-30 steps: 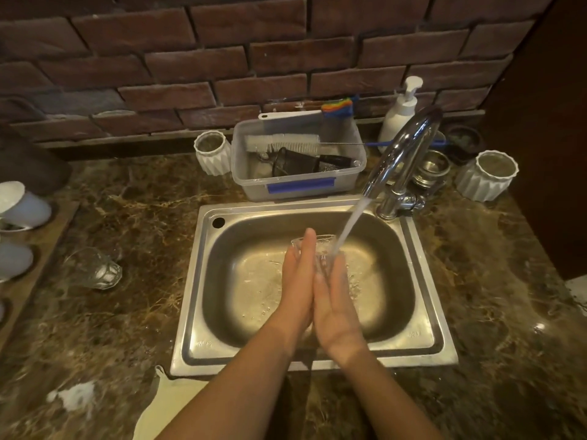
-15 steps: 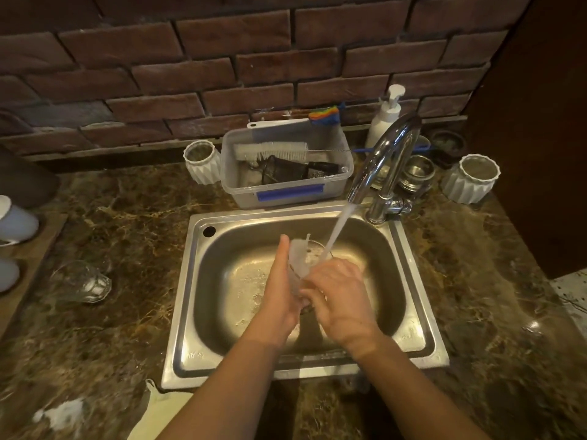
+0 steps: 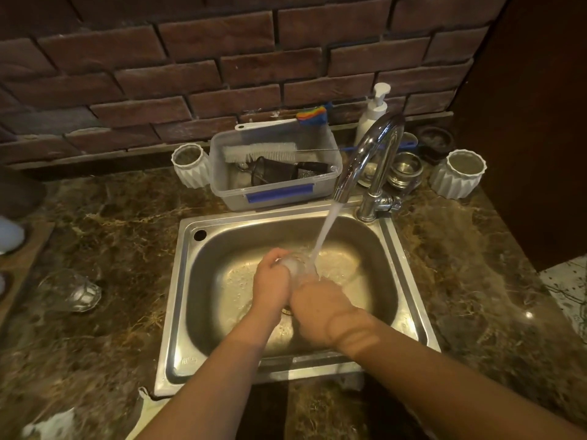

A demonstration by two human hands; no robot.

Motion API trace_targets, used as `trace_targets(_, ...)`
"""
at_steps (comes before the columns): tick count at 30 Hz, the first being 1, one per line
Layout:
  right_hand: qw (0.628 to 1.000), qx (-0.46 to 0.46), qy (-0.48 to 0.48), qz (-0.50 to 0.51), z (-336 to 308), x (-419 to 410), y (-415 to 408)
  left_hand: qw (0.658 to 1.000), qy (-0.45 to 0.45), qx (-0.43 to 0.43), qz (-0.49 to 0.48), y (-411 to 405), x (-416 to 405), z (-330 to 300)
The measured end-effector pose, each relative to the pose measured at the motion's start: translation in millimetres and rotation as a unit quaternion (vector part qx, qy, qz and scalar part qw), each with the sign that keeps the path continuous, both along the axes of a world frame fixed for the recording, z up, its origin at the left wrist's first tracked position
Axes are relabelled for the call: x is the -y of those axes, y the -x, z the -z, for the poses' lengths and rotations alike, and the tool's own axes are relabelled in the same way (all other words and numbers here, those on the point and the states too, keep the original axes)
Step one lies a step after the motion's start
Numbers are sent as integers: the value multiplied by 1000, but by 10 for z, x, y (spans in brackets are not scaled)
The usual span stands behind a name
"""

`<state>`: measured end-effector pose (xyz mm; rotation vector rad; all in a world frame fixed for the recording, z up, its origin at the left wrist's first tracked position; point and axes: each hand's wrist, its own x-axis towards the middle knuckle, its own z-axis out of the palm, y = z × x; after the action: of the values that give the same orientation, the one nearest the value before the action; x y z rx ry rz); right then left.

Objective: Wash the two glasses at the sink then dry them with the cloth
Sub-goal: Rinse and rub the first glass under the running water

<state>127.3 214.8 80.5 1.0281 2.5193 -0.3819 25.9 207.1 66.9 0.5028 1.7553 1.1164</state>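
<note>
fingers (image 3: pixel 273 265) of both hands wrapped round clear drinking glass (image 3: pixel 297 268) under tap stream | step: rinsing first | next: second clear glass (image 3: pixel 71 292), left surface

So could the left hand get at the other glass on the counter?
Probably yes. That glass lies on its side on open counter left of the sink, nothing between, but the left hand now holds the glass being rinsed.

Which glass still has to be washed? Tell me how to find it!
Start at the steel sink and look left across the brown marble counter. The waiting glass lies on its side there, near a wooden tray. Unlike the glass under the tap's stream, no hand touches it.
</note>
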Motion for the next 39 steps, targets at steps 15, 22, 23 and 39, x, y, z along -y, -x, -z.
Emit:
trace_targets(15, 991, -50, 47, 114, 381, -28, -68, 956, 152, -68, 242, 115, -192, 46)
trace_targets(22, 965, -199, 104, 136, 197, 82, -52, 984, 103, -93, 107, 114, -143, 164)
trace_targets(23, 975, -173, 111, 83, 196, 48, -58, 969, 136, -105, 180, 191, -159, 133)
trace_targets(39, 990, -109, 42, 79, 201, 34, -11, 979, 114, -23, 169, 182, -126, 116)
